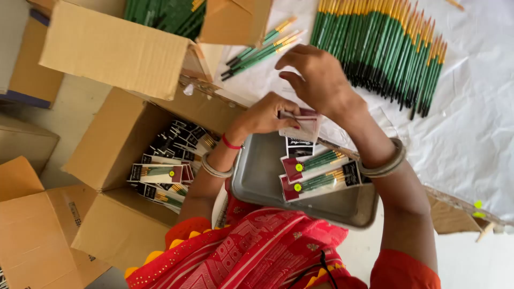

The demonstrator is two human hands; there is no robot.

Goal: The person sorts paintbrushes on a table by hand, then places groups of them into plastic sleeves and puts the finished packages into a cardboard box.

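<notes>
Left hand (265,115) pinching a small packet (302,127) just above the tray (257,176); right hand (316,80) over it, fingers loosely curled, empty. Two filled packs (318,174) inside the tray.

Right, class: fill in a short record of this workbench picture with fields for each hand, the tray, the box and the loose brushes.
Left hand: grips a small packet over the tray
Right hand: fingers bent above the same packet
Tray: grey metal, holds two packed brush sets
Box: open cardboard, filled with packed sets
Loose brushes: green handles, laid in a row on white sheet
</notes>
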